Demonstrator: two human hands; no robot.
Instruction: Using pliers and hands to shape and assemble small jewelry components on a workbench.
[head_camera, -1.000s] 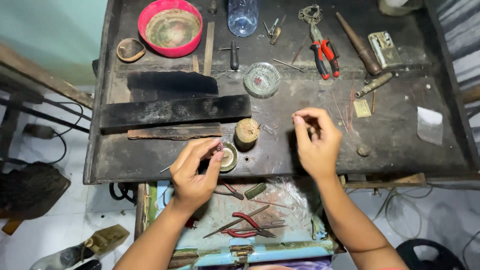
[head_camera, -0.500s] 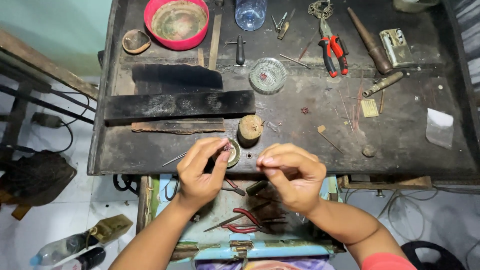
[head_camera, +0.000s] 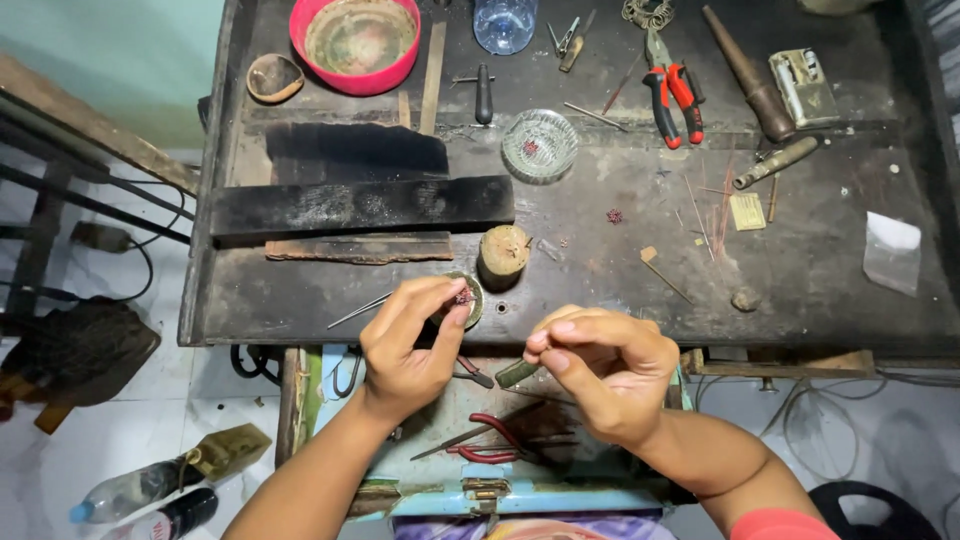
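- Nearest the camera, a pale blue drawer (head_camera: 520, 497) stands open under the bench, with red-handled pliers (head_camera: 487, 452) lying in it.
- Above the drawer the right hand (head_camera: 600, 372) is curled, thumb and fingertips pinched together — whatever they grip is too small to make out.
- The left hand (head_camera: 408, 345) sits just beside it, the two hands near but apart; its fingertips close on a tiny reddish piece (head_camera: 463, 296), a small clustered bead-like bit held over a small round tin (head_camera: 471, 298) at the bench's front edge.
- A thin metal tool (head_camera: 357, 311) pokes out leftward from under the left hand; whether the hand grips it cannot be told.
- Just behind the tin stands a short wooden stump (head_camera: 503, 254) on the dark, scarred workbench (head_camera: 800, 290).
- Further back lie a long charred black block (head_camera: 360, 205) and a clear glass dish (head_camera: 539, 146) — another small reddish bit (head_camera: 614, 216) rests alone on the bench to its right.
- At the far edge sit a red bowl (head_camera: 355, 42), the base of a plastic bottle (head_camera: 504, 22), red-handled cutters (head_camera: 670, 92) and a tapered wooden mandrel (head_camera: 748, 72).
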